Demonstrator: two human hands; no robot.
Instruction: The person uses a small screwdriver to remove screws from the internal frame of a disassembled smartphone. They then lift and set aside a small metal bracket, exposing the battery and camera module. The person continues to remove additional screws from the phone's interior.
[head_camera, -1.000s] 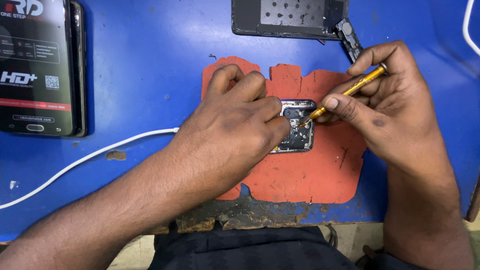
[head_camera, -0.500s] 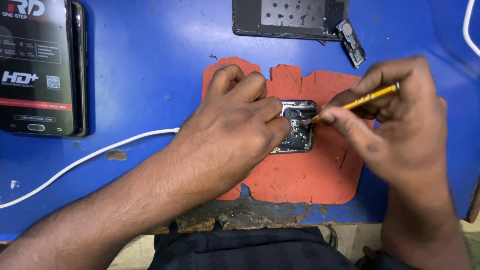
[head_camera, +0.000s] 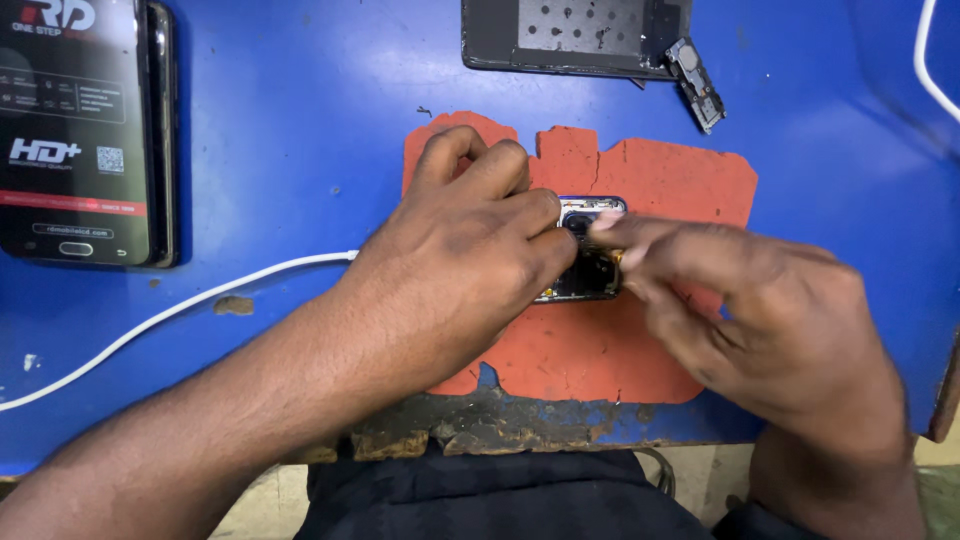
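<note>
A small dark circuit board (head_camera: 592, 213) with a metal frame lies on a torn red mat (head_camera: 680, 180). My left hand (head_camera: 470, 240) rests on the mat and pins the board's left side with its fingertips. My right hand (head_camera: 760, 310), blurred by motion, reaches in from the right with its fingers pinched over the board. Only a sliver of a thin yellow-handled tool (head_camera: 618, 258) shows between those fingers. Most of the board is hidden under both hands.
The mat sits on a blue worktable (head_camera: 300, 100) with a chipped front edge. A phone with a printed screen cover (head_camera: 75, 130) lies far left. A white cable (head_camera: 200, 300) crosses the left. An opened phone back (head_camera: 570, 35) and a small module (head_camera: 697, 85) lie at the top.
My right hand has swung left and down over the board, and the yellow tool that stuck out before is now almost hidden in its fingers. My left hand has stayed put.
</note>
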